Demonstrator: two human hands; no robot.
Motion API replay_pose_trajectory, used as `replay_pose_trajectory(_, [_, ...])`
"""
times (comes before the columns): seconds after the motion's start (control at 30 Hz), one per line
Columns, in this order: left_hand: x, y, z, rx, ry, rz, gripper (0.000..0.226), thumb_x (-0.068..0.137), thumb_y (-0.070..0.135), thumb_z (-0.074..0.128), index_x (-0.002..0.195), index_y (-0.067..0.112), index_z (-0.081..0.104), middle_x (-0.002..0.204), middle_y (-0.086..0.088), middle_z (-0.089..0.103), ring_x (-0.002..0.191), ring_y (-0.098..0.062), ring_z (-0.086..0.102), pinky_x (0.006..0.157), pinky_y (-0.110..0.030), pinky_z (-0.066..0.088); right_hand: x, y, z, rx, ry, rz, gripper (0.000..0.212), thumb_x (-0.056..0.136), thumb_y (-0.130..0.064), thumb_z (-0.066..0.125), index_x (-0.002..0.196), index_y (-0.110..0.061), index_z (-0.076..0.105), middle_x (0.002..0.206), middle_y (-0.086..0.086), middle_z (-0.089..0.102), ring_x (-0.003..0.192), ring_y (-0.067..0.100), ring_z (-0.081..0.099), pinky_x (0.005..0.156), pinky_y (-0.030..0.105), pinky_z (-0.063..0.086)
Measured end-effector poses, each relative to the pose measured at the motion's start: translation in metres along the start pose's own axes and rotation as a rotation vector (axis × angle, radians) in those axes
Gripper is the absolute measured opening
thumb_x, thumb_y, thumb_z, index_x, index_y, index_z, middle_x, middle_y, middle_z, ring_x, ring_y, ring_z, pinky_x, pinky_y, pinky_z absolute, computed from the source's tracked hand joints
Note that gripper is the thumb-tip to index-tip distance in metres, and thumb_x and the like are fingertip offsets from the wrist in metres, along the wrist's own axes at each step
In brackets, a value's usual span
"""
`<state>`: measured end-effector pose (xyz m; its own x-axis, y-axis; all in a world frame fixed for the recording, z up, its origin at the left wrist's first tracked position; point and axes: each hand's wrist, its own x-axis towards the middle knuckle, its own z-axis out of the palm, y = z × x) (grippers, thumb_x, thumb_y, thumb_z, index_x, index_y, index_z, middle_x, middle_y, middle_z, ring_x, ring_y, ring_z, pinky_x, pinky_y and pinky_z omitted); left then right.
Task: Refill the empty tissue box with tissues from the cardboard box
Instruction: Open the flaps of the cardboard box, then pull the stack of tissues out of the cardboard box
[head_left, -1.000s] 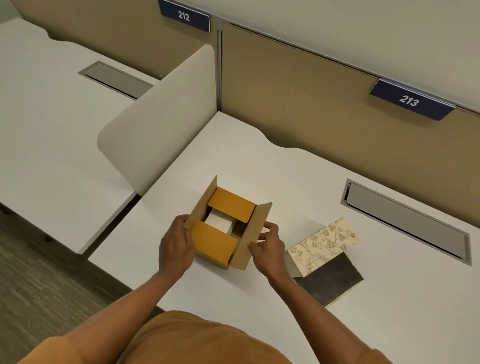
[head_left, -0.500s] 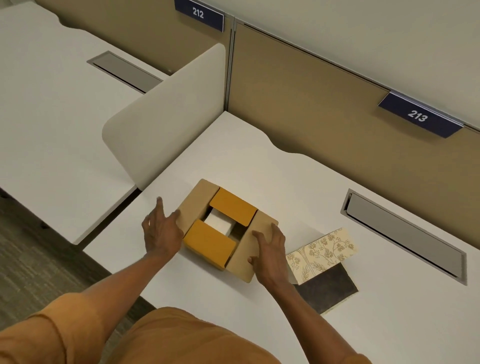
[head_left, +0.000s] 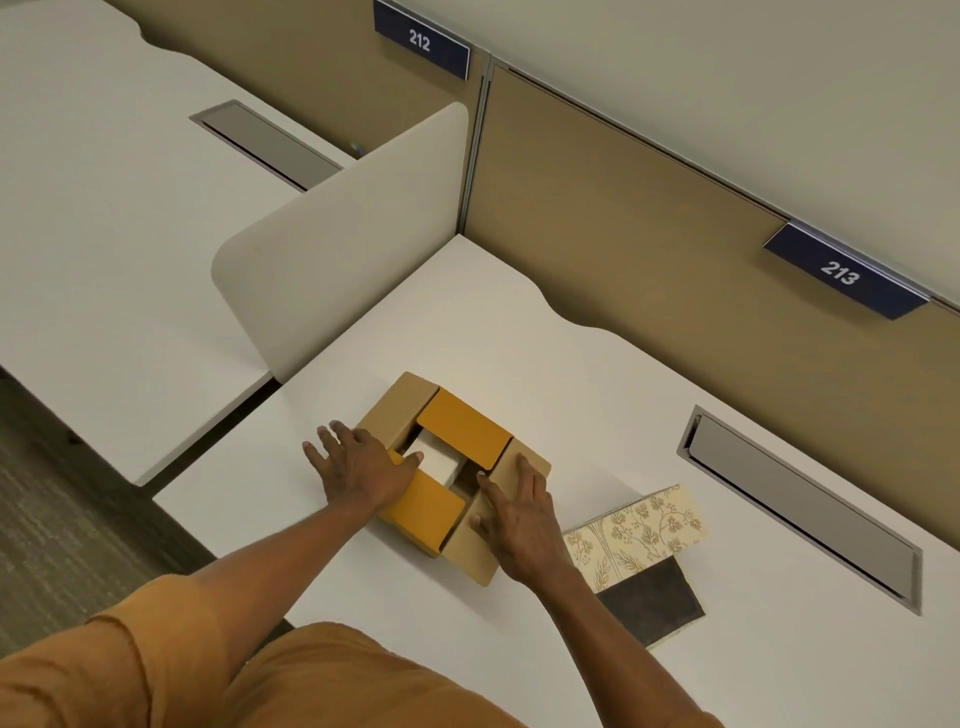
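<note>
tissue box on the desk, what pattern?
Cream with a tan leafy floral print on the tissue box; clearest in the head view.

Both hands (head_left: 363, 467) press cardboard box (head_left: 457, 431) flaps flat.

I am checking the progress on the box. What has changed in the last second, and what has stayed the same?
Both hands let go of the raised side flaps of the cardboard box and pressed them outward and flat. The left hand now lies open across the left flap, thumb at the opening; the right hand lies flat on the right flap. The white tissues inside and the floral tissue box have not moved.
</note>
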<state>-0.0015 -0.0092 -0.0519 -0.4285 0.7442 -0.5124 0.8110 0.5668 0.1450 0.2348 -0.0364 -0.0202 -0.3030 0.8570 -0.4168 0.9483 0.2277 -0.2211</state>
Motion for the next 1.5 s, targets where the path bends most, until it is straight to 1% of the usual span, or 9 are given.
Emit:
replay_pose_trajectory(0.13, [-0.005, 0.007, -0.006, -0.102, -0.012, -0.019, 0.113, 0.091, 0.07, 0.061, 0.17, 0.001, 0.019, 0.181, -0.028, 0.004, 0.17, -0.043, -0.004, 0.135, -0.066, -0.004, 0.003, -0.002, -0.006, 0.01, 0.048, 0.015, 0.063, 0.114, -0.055, 0.036, 0.171, -0.031, 0.027, 0.182, 0.022, 0.004, 0.166, 0.041, 0.015, 0.13, 0.05, 0.032])
replay_pose_trajectory(0.27, [-0.011, 0.013, -0.02, -0.186, -0.031, 0.008, 0.092, 0.092, 0.054, 0.065, 0.164, 0.006, 0.034, 0.182, -0.023, 0.009, 0.171, -0.04, -0.001, 0.135, -0.065, -0.003, 0.009, -0.003, -0.016, 0.173, 0.137, 0.042, 0.067, 0.111, -0.056, 0.046, 0.17, -0.029, 0.029, 0.179, 0.017, 0.015, 0.166, 0.035, 0.018, 0.13, 0.05, 0.036])
replay_pose_trajectory(0.5, [-0.024, -0.008, -0.034, -0.162, -0.111, 0.162, 0.069, 0.09, 0.028, 0.073, 0.153, 0.013, 0.05, 0.178, -0.011, 0.027, 0.167, -0.028, 0.024, 0.137, -0.058, 0.003, 0.038, 0.007, -0.044, 0.278, 0.238, 0.11, 0.08, 0.108, -0.054, 0.055, 0.174, -0.027, 0.018, 0.177, 0.017, 0.019, 0.162, 0.034, 0.027, 0.116, 0.055, 0.052])
replay_pose_trajectory(0.63, [-0.026, -0.033, -0.022, 0.011, -0.149, 0.264, 0.092, 0.086, 0.046, 0.083, 0.16, 0.014, 0.037, 0.183, -0.013, 0.005, 0.172, -0.026, 0.002, 0.137, -0.061, 0.0, 0.059, 0.012, -0.05, 0.209, 0.219, 0.115, 0.079, 0.109, -0.055, 0.054, 0.172, -0.021, 0.022, 0.177, 0.021, 0.019, 0.162, 0.04, 0.023, 0.119, 0.057, 0.048])
replay_pose_trajectory(0.73, [-0.027, -0.05, -0.008, 0.104, -0.147, 0.319, 0.123, 0.083, 0.066, 0.082, 0.17, 0.014, 0.014, 0.184, -0.015, -0.007, 0.172, -0.029, -0.008, 0.137, -0.061, -0.001, 0.071, 0.014, -0.049, 0.136, 0.165, 0.118, 0.08, 0.109, -0.058, 0.051, 0.173, -0.02, 0.021, 0.179, 0.023, 0.015, 0.162, 0.042, 0.022, 0.124, 0.057, 0.041])
replay_pose_trajectory(0.87, [-0.032, -0.058, 0.001, 0.151, -0.114, 0.357, 0.134, 0.084, 0.069, 0.08, 0.173, 0.013, -0.003, 0.184, -0.014, -0.014, 0.171, -0.03, -0.013, 0.138, -0.058, -0.004, 0.08, 0.013, -0.042, 0.069, 0.104, 0.131, 0.082, 0.109, -0.062, 0.045, 0.174, -0.023, 0.016, 0.18, 0.023, 0.011, 0.164, 0.043, 0.018, 0.13, 0.056, 0.031])
replay_pose_trajectory(1.13, [-0.04, -0.052, 0.007, 0.267, -0.02, 0.372, 0.131, 0.085, 0.073, 0.075, 0.172, 0.01, 0.001, 0.184, -0.014, 0.001, 0.173, -0.029, 0.0, 0.14, -0.054, 0.002, 0.085, 0.011, -0.023, 0.01, 0.049, 0.132, 0.079, 0.111, -0.065, 0.031, 0.175, -0.023, 0.012, 0.183, 0.021, 0.004, 0.17, 0.042, 0.006, 0.135, 0.055, 0.017])
replay_pose_trajectory(1.37, [-0.038, -0.054, 0.012, 0.295, 0.03, 0.392, 0.132, 0.082, 0.077, 0.075, 0.171, 0.01, 0.006, 0.184, -0.015, 0.007, 0.172, -0.031, 0.004, 0.14, -0.056, 0.003, 0.089, 0.005, -0.015, 0.126, 0.063, 0.138, 0.084, 0.112, -0.055, 0.045, 0.173, -0.008, 0.014, 0.183, 0.024, 0.002, 0.171, 0.039, -0.003, 0.139, 0.05, 0.009])
replay_pose_trajectory(1.5, [-0.036, -0.053, 0.01, 0.312, 0.041, 0.399, 0.133, 0.079, 0.076, 0.078, 0.171, 0.01, 0.008, 0.183, -0.016, 0.012, 0.172, -0.032, 0.008, 0.139, -0.056, 0.003, 0.083, -0.018, -0.013, 0.183, 0.168, 0.163, 0.076, 0.109, -0.041, 0.057, 0.164, 0.004, 0.031, 0.18, 0.028, 0.012, 0.17, 0.041, 0.005, 0.138, 0.048, 0.014])
